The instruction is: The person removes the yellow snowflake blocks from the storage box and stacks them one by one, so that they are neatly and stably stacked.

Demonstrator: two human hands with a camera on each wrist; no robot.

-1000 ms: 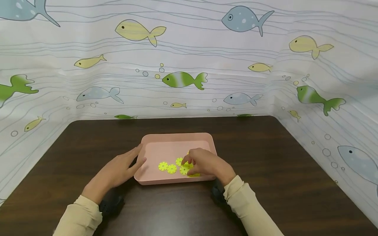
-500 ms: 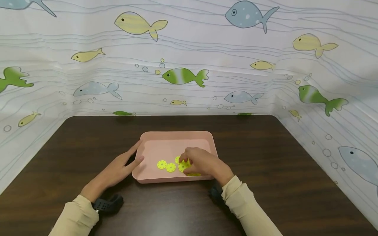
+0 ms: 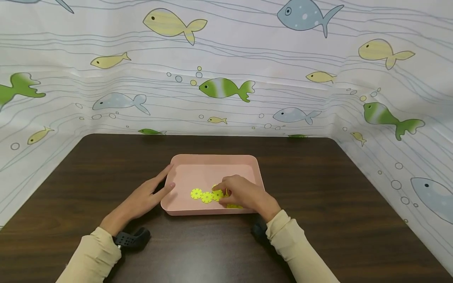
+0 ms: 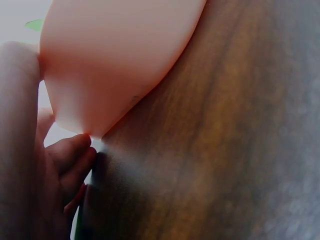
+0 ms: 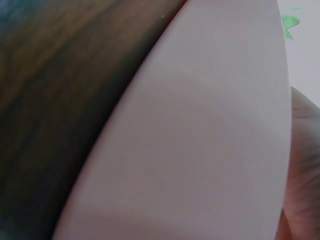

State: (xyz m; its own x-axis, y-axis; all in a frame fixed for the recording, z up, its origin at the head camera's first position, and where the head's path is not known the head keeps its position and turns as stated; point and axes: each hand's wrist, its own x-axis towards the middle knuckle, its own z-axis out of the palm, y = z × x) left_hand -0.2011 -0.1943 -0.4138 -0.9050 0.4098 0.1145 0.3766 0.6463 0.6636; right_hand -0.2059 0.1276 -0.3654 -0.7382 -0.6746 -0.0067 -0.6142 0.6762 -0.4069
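Observation:
A shallow pink tray [image 3: 189, 173] stands on the table with several yellow notched discs in it. My left hand [image 3: 145, 197] holds the tray's left side, its thumb over the rim and its other fingers along the outer wall. In the left wrist view, fingers [image 4: 70, 152] touch that wall [image 4: 120, 55] near its base. My right hand [image 3: 244, 192] reaches over the tray's right side. Its thumb and index finger pinch a yellow notched disc [image 3: 216, 195], beside two discs [image 3: 207, 197] in a row. More discs [image 3: 233, 206] lie partly hidden under this hand.
The dark wooden table [image 3: 301, 177] spreads around the tray. A white cloth with printed fish [image 3: 226, 88] hangs behind it and along both sides. Each wrist carries a black band [image 3: 132, 239]. The right wrist view shows mostly the tray's outer wall [image 5: 200, 125].
The right hand has brought a disc leftward and away from me, next to the two discs in the row. My left hand stays at the tray's side. The head view has tilted slightly down.

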